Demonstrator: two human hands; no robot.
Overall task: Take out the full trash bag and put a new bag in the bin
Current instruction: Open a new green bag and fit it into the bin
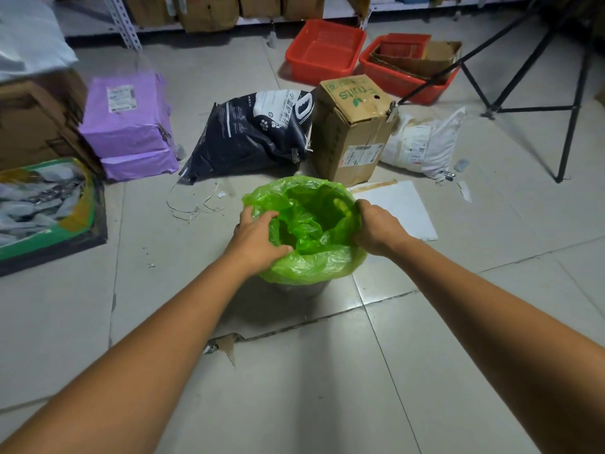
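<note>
If we pull too hard, the thin translucent green plastic bag (pixel 314 267) may tear or slip off the rim, and the small dark round bin (pixel 296 288) beneath our hands could tip. Our left hand (pixel 258 237) and right hand (pixel 376 229) curl round its folded edge on opposite sides. Between them it sags, crumpled and apparently empty.

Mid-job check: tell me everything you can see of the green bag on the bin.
The green bag is thin, translucent, crinkled plastic. Its mouth is open and folded outward over the rim of the bin, its skirt hanging part-way down the grey wall. Inside, only loose crumpled film shows; no trash is visible. The left hand grips its left edge, the right hand its right edge. The bin stands upright on the tiled floor.
</note>
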